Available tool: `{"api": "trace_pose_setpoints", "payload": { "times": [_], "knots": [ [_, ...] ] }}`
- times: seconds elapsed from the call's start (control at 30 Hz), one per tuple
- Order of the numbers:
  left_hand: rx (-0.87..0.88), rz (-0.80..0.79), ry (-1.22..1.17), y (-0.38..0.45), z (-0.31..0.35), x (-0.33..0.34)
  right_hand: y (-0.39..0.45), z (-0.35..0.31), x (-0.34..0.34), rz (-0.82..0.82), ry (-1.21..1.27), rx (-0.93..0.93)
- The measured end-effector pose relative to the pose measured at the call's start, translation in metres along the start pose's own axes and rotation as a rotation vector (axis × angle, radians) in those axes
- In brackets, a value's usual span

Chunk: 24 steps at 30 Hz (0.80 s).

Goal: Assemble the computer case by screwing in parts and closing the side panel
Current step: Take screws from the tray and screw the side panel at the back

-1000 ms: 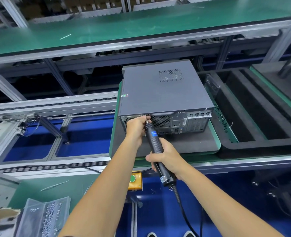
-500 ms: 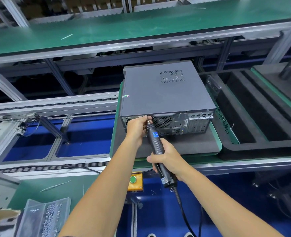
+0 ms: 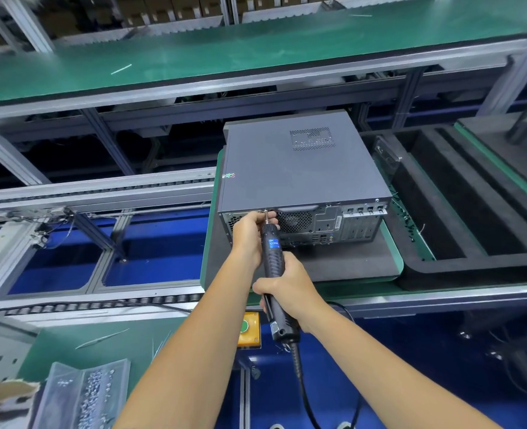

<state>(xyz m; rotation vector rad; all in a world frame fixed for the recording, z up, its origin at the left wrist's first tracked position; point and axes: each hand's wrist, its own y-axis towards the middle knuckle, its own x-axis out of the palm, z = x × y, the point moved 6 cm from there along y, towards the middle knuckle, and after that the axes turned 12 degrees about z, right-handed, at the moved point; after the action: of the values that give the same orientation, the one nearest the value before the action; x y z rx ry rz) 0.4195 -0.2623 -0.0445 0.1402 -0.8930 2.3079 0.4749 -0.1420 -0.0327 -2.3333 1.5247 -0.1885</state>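
Head view: grey computer case [image 3: 299,171], panel closed.

Powered screwdriver set against the rear of a closed grey computer case

The dark grey metal computer case [image 3: 299,168] lies on its side on a black foam pad [image 3: 349,261], rear panel facing the person. The right hand [image 3: 287,292] grips the black corded electric screwdriver [image 3: 273,258], whose bit meets the rear panel's upper edge just left of the fan grille. The left hand [image 3: 250,233] pinches the bit near its tip. A clear plastic tray of small silver screws [image 3: 82,394] sits at lower left.
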Motion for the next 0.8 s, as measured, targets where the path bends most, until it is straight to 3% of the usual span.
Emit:
{"api": "trace_pose_setpoints", "payload": {
  "times": [0.8],
  "knots": [
    [0.021,0.037,0.001,-0.0058,0.0031,0.003,-0.0025,-0.0099,-0.0065,-0.015,-0.051,0.003]
  ]
}}
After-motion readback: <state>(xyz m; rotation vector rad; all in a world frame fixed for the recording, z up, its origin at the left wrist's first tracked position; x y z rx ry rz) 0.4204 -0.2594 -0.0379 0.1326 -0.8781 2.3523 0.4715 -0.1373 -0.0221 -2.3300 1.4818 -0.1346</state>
